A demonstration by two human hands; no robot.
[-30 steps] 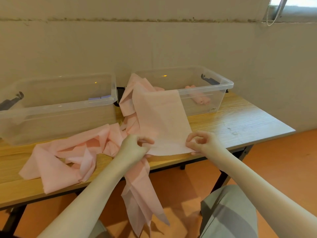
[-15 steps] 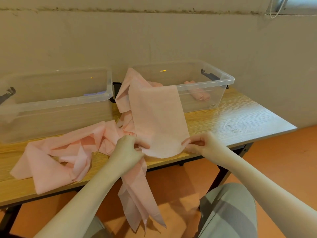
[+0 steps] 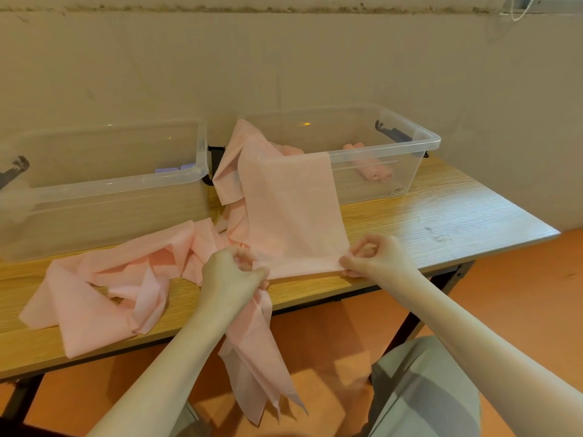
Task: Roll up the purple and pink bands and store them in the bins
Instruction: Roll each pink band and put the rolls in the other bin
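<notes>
A pink band [image 3: 293, 212] drapes from the rim of the right clear bin [image 3: 419, 143] down onto the wooden table [image 3: 441, 216]. My left hand [image 3: 232, 272] pinches its near left corner and my right hand [image 3: 373, 255] pinches its near right corner, at the table's front edge. More pink bands [image 3: 104, 285] lie crumpled on the table to the left, and one end [image 3: 255, 357] hangs off the front edge. Rolled pink bands [image 3: 372, 170] lie inside the right bin. The left clear bin [image 3: 104, 184] holds something purple [image 3: 176, 168].
A plain wall stands right behind both bins. The table's right end [image 3: 504, 222] is bare wood. Orange floor [image 3: 520, 294] lies below and to the right. My knee in grey cloth [image 3: 426, 389] sits under the right forearm.
The band's near edge has been pulled flatter between my two hands; both hands stay at its corners. The camera has tipped slightly.
</notes>
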